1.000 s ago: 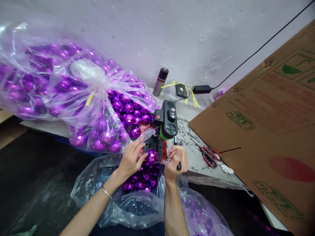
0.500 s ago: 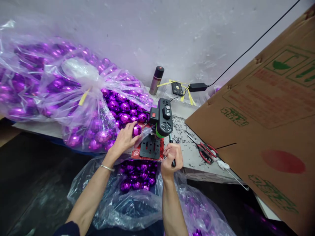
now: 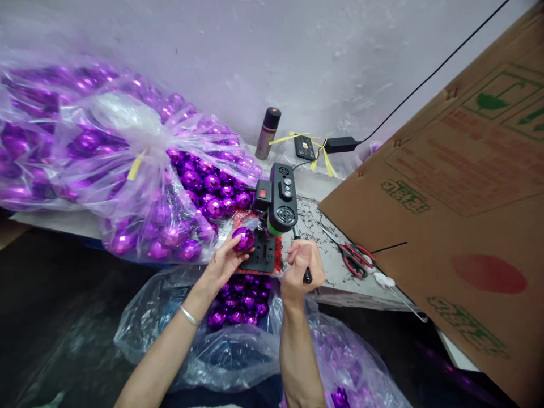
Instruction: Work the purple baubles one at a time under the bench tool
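Between the fingers of my left hand (image 3: 225,262) is a shiny purple faceted ball (image 3: 243,239), held just left of a small black bench drill press (image 3: 283,195). The press stands on a slotted black base plate (image 3: 258,258) over a red mat (image 3: 277,254). My right hand (image 3: 302,266) is wrapped round the black-gripped lever (image 3: 307,276) on the press's right side. More purple balls (image 3: 212,192) spill from the mouth of a clear plastic bag to the left. Below the bench edge, an open clear bag (image 3: 250,354) holds several purple balls (image 3: 240,300).
Red-handled scissors (image 3: 356,260) lie right of the press among dark shavings (image 3: 312,226). A large cardboard box (image 3: 446,215) leans in from the right. Behind stand a spray can (image 3: 268,133) and a black power adapter (image 3: 341,144) with its cord. A tied, full bag (image 3: 140,130) fills the left side.
My left hand has drawn the ball from the pile toward the base plate, turning palm up. My right hand stays on the lever, which has shifted slightly right.
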Demonstrator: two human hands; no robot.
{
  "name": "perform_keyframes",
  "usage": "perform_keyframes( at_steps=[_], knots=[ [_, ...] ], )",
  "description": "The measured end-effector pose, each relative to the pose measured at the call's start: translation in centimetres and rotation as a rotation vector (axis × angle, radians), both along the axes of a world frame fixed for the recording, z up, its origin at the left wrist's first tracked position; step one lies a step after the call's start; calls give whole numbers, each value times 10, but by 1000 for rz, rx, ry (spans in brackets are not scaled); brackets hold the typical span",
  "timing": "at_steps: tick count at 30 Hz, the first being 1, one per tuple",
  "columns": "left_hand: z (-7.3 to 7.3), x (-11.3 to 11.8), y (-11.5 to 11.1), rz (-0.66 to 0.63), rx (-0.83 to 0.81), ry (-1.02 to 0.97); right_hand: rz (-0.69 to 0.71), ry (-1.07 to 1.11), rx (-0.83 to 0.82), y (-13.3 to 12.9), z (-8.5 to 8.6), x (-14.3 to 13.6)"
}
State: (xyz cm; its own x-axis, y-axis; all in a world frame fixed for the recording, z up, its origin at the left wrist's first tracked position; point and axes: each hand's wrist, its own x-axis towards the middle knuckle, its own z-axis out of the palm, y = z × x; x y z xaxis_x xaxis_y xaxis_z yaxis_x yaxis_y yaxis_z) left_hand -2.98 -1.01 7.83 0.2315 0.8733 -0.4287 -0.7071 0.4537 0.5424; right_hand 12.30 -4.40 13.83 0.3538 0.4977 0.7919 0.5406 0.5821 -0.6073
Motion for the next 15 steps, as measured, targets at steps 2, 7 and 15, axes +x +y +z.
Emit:
perform_keyframes(
  at_steps=[2, 7, 15],
  knots=[
    [4, 2, -1, -7, -34, -21, 2, -5, 8, 1, 0, 0],
    [7, 3, -3, -20, -50, -12, 3, -39, 27, 1, 2, 0],
    [-4, -2, -7, -90, 17, -34, 33, -54, 32, -1, 2, 1]
  ],
)
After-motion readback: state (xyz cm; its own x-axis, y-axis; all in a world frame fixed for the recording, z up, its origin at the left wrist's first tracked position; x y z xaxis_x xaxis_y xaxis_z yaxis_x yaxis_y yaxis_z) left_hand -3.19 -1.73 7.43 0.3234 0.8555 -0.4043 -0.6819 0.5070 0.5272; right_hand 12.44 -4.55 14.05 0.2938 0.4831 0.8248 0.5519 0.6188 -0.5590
